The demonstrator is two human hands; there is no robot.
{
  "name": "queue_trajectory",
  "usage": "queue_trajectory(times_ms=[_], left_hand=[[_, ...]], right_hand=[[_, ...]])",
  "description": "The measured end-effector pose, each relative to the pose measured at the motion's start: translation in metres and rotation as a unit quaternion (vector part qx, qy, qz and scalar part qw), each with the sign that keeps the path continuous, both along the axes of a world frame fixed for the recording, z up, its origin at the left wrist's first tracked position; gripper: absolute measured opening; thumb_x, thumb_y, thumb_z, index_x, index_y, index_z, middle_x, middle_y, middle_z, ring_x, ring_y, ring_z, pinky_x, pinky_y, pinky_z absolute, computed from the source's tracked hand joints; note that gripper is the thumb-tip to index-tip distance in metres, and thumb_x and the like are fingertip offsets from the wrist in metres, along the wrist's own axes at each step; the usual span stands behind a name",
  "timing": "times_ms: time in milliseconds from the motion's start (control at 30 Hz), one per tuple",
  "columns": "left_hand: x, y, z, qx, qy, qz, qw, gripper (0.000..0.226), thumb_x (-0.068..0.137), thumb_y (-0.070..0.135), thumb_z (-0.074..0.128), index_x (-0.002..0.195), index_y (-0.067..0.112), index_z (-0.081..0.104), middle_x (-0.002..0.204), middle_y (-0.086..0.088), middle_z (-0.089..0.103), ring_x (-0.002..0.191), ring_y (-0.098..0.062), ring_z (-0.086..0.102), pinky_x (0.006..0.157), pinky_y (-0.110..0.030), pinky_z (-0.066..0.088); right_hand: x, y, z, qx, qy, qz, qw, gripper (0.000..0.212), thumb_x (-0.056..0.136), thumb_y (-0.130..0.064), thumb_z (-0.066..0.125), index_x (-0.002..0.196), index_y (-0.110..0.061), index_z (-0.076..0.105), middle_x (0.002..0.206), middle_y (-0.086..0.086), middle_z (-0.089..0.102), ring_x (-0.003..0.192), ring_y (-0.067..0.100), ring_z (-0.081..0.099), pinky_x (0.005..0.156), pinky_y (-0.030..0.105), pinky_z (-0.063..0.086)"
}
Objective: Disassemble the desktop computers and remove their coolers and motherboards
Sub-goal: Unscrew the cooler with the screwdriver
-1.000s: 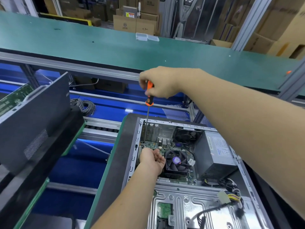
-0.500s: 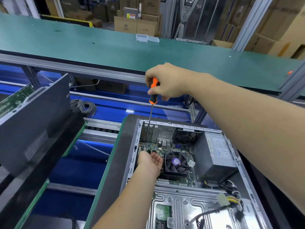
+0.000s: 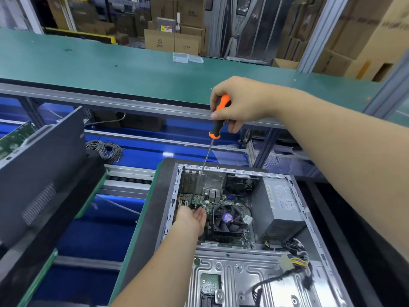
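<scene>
An open desktop case [image 3: 168, 218] lies on its side in front of me. Inside it sit the green motherboard [image 3: 199, 199], a black fan cooler [image 3: 230, 218] and a grey power supply [image 3: 278, 204]. My right hand [image 3: 239, 103] grips an orange and black screwdriver [image 3: 218, 120] above the case. Its shaft slants down to the slot brackets at the case's far edge. My left hand [image 3: 192, 218] rests palm up over the motherboard, left of the cooler, fingers relaxed and holding nothing that I can see.
A dark case panel [image 3: 42, 165] leans at the left. A coil of grey cable [image 3: 106, 149] lies beyond it. Loose power cables [image 3: 294, 262] trail over the drive cage at the lower right. A green bench [image 3: 132, 69] with clear plastic boxes [image 3: 187, 58] runs behind.
My right hand has moved right with the screwdriver, whose shaft now tilts more. My left hand has uncurled to a palm-up pose over the motherboard.
</scene>
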State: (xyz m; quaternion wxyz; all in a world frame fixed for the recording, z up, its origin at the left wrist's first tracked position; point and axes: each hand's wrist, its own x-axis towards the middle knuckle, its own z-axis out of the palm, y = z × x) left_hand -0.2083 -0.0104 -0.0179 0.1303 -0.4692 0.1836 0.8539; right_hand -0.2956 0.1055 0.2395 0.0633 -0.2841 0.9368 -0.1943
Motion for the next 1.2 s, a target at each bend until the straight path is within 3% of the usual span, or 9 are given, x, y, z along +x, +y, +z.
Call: queue_trajectory(times_ms=[100, 300, 400, 567, 667, 800, 933, 1100, 1200], left_hand=[[-0.001, -0.001, 0.000, 0.014, -0.006, -0.012, 1.000, 0.038, 0.109, 0.020, 0.035, 0.134, -0.005, 0.048, 0.121, -0.017, 0.063, 0.118, -0.029, 0.060, 0.102, -0.037, 0.050], [-0.009, 0.002, -0.008, 0.039, -0.020, -0.048, 0.998, 0.025, 0.105, 0.012, 0.045, 0.087, -0.003, 0.053, 0.082, -0.014, 0.053, 0.069, -0.020, 0.054, 0.073, -0.030, 0.055], [-0.012, 0.004, -0.013, 0.018, -0.011, -0.063, 0.998, 0.026, 0.105, 0.009, 0.043, 0.084, -0.002, 0.052, 0.078, -0.012, 0.050, 0.065, -0.015, 0.050, 0.076, -0.028, 0.053], [-0.009, 0.012, -0.009, -0.034, 0.043, -0.116, 0.992, 0.030, 0.101, 0.010, 0.034, 0.072, 0.009, 0.043, 0.066, -0.002, 0.040, 0.056, -0.011, 0.033, 0.050, -0.018, 0.032], [0.000, 0.039, 0.016, -0.081, 0.090, -0.198, 0.973, 0.029, 0.091, 0.009, 0.031, 0.063, 0.015, 0.036, 0.057, 0.000, 0.034, 0.052, -0.013, 0.023, 0.037, -0.017, 0.020], [0.012, 0.109, 0.061, -0.091, 0.143, -0.282, 0.944, 0.031, 0.093, 0.006, 0.030, 0.067, 0.008, 0.047, 0.063, -0.004, 0.042, 0.054, -0.013, 0.032, 0.041, -0.020, 0.025], [0.020, 0.178, 0.083, -0.112, 0.145, -0.362, 0.914, 0.030, 0.096, 0.009, 0.032, 0.074, 0.003, 0.053, 0.065, -0.005, 0.042, 0.053, -0.013, 0.032, 0.049, -0.022, 0.026], [0.012, 0.251, 0.089, -0.158, 0.153, -0.390, 0.894, 0.036, 0.101, 0.021, 0.040, 0.116, -0.009, 0.056, 0.090, -0.015, 0.049, 0.074, -0.024, 0.050, 0.063, -0.031, 0.047], [0.006, 0.283, 0.087, -0.186, 0.160, -0.402, 0.882, 0.034, 0.097, 0.019, 0.042, 0.123, 0.000, 0.051, 0.089, -0.014, 0.039, 0.072, -0.022, 0.038, 0.058, -0.032, 0.037]], right_hand=[[0.006, 0.015, 0.008, -0.007, -0.012, -0.007, 1.000, 0.010, 0.093, -0.023, 0.068, 0.095, -0.016, 0.062, 0.082, 0.011, 0.074, 0.061, 0.023, 0.074, 0.054, 0.029, 0.060], [0.022, 0.046, 0.018, -0.029, -0.025, -0.033, 0.999, 0.012, 0.094, -0.024, 0.068, 0.096, -0.014, 0.062, 0.081, 0.013, 0.074, 0.063, 0.026, 0.074, 0.056, 0.034, 0.061], [0.031, 0.065, 0.021, -0.045, -0.005, -0.068, 0.997, 0.014, 0.094, -0.025, 0.068, 0.095, -0.013, 0.062, 0.079, 0.012, 0.073, 0.060, 0.026, 0.073, 0.054, 0.033, 0.061], [0.048, 0.104, 0.025, -0.186, 0.052, -0.175, 0.965, 0.029, 0.089, -0.019, 0.073, 0.106, -0.012, 0.051, 0.083, 0.016, 0.067, 0.059, 0.031, 0.072, 0.051, 0.042, 0.061], [0.062, 0.136, 0.010, -0.400, 0.044, -0.247, 0.881, 0.036, 0.085, -0.016, 0.078, 0.107, -0.018, 0.050, 0.090, 0.011, 0.068, 0.071, 0.029, 0.074, 0.058, 0.045, 0.061], [0.074, 0.206, -0.019, -0.637, 0.034, -0.352, 0.685, 0.012, 0.098, -0.019, 0.060, 0.094, -0.016, 0.048, 0.082, 0.005, 0.053, 0.067, 0.028, 0.068, 0.065, 0.047, 0.061], [0.098, 0.308, -0.061, -0.759, 0.045, -0.440, 0.477, 0.017, 0.103, -0.018, 0.047, 0.086, -0.017, 0.041, 0.072, 0.004, 0.042, 0.049, 0.016, 0.045, 0.049, 0.023, 0.046], [0.122, 0.368, -0.117, -0.736, -0.022, -0.492, 0.464, 0.026, 0.104, -0.025, 0.044, 0.079, -0.021, 0.038, 0.074, 0.001, 0.040, 0.040, 0.012, 0.040, 0.037, 0.016, 0.024], [0.123, 0.369, -0.133, -0.713, -0.037, -0.501, 0.490, 0.026, 0.104, -0.024, 0.046, 0.078, -0.020, 0.040, 0.074, 0.003, 0.041, 0.049, 0.013, 0.039, 0.039, 0.018, 0.023]])
